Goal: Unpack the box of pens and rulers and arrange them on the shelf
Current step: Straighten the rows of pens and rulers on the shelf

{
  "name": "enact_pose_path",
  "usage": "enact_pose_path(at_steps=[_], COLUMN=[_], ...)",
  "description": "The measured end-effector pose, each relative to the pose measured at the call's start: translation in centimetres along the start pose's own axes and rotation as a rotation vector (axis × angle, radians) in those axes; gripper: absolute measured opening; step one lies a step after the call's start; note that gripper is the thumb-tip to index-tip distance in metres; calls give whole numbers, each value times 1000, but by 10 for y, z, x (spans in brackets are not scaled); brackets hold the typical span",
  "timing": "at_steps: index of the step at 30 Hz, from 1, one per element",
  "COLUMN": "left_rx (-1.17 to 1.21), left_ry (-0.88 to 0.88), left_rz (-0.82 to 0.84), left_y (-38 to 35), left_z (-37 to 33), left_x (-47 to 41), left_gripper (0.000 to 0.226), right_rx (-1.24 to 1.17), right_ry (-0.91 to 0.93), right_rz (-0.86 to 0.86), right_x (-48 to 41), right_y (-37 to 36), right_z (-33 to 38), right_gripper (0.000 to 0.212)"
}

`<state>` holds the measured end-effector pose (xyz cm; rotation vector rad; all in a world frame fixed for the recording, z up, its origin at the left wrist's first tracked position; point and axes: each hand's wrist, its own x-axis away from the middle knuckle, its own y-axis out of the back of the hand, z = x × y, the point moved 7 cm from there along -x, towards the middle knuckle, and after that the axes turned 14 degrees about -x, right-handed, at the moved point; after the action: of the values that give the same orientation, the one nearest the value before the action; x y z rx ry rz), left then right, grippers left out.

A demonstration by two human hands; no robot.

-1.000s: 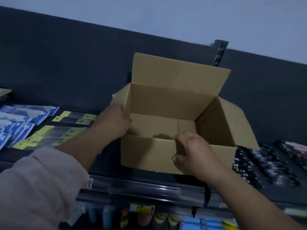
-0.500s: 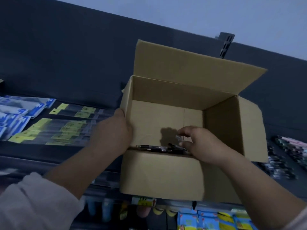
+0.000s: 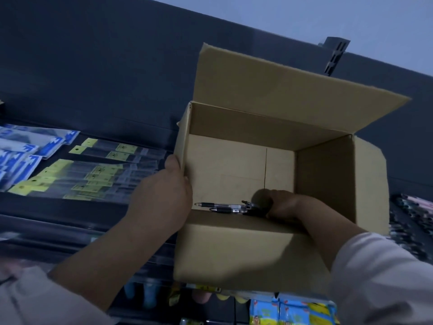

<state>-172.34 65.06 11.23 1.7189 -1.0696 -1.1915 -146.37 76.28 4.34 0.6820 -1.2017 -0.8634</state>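
An open cardboard box (image 3: 234,249) stands on the dark shelf (image 3: 70,207), flaps up, tilted toward me. My left hand (image 3: 164,195) grips its left wall, thumb at the top edge. Inside the box, my right hand (image 3: 283,207) curls round the ends of a few black-and-clear pens (image 3: 222,207) that lie along the near wall. The rest of the box floor is bare. Packaged rulers (image 3: 103,174) with yellow labels lie on the shelf to the left of the box.
Blue-and-white packets (image 3: 25,156) lie at the far left of the shelf. Dark pens (image 3: 412,219) are laid out on the shelf right of the box. A lower shelf holds colourful packs (image 3: 293,310). A dark back panel rises behind.
The box has tipped further toward me and come closer. My right hand went from the front wall down into the box and closed on the pens. My left hand stays on the left wall.
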Motion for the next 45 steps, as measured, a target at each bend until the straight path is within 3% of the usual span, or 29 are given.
enact_pose_path(at_steps=[6, 9, 13, 17, 22, 28, 32, 36, 40, 42, 45], left_rx=[-15, -28, -32, -14, -37, -82, -74, -54, -63, -60, -25], left_ry=[-8, -7, -18, -18, -6, -2, 13, 12, 32, 41, 26], left_rz=[-18, -21, -27, -12, 20, 35, 48, 41, 47, 57, 65], left_y=[0, -1, 0, 0, -1, 0, 0, 2, 2, 1, 1], left_z=[0, 0, 0, 0, 0, 0, 3, 3, 2, 1, -1], left_x=[1, 0, -1, -2, -4, -5, -8, -9, -10, -10, -9], left_gripper=[36, 37, 38, 34, 33, 36, 30, 26, 22, 22, 26], right_rx=[148, 40, -135, -85, 198, 227, 53, -382, -746, -743, -525], right_ry=[-8, 126, 332, 387, 319, 247, 91, 1, -83, -99, -76], right_rz=[72, 31, -177, -132, 156, 250, 375, 337, 465, 472, 457], right_x=[-9, -6, -3, -4, -7, -5, -7, -8, -3, -4, -1], right_y=[-10, -9, 4, -5, -32, -34, -43, -50, -63, -64, -67], right_z=[1, 17, 51, 85, 101, 103, 100, 116, 146, 152, 162], right_gripper=[33, 22, 7, 3, 31, 32, 14, 21, 34, 36, 49])
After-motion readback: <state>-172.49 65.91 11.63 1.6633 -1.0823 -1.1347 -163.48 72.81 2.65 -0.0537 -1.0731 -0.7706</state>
